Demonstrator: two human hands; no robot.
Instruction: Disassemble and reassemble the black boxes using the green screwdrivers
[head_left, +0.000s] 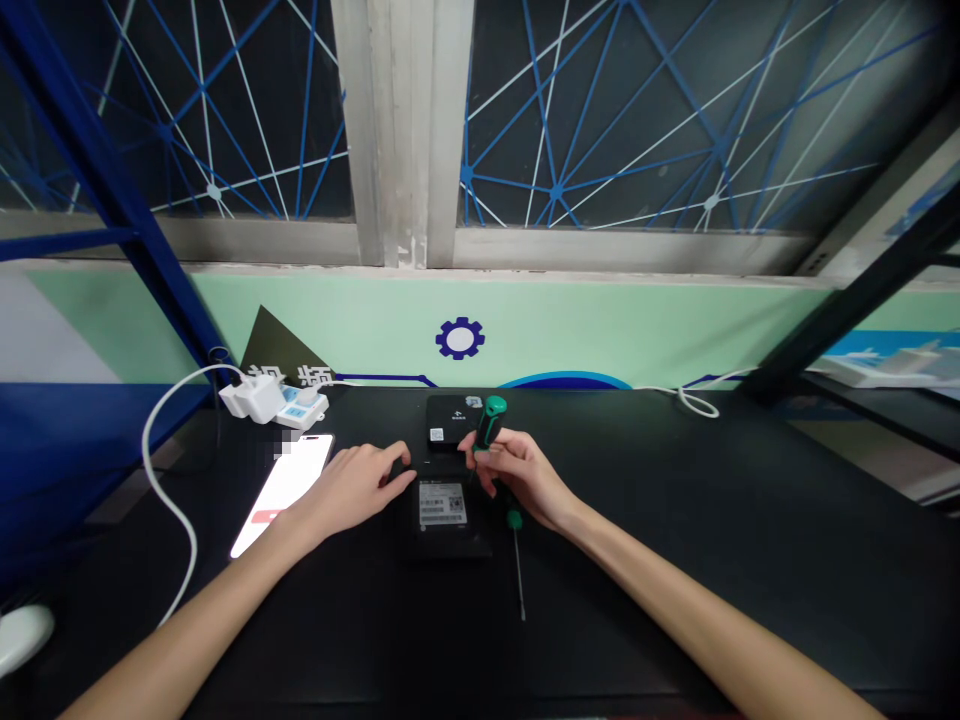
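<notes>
Phone screen [283, 493] glaring white; outer edges stretched, blurry.

Wall [600, 325]: gear sign [460, 339], CN chars [315, 376]; lbl [441, 505]: QR [456, 504]

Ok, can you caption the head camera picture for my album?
The right hand holds a green-and-black screwdriver near a labelled black box, the left hand close by.

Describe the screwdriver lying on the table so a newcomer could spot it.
On the black table, look in the picture just below the right hand. The lying screwdriver shows green above a thin metal shaft. Unlike the held screwdriver, gripped roughly upright in that hand, this one lies flat.
</notes>
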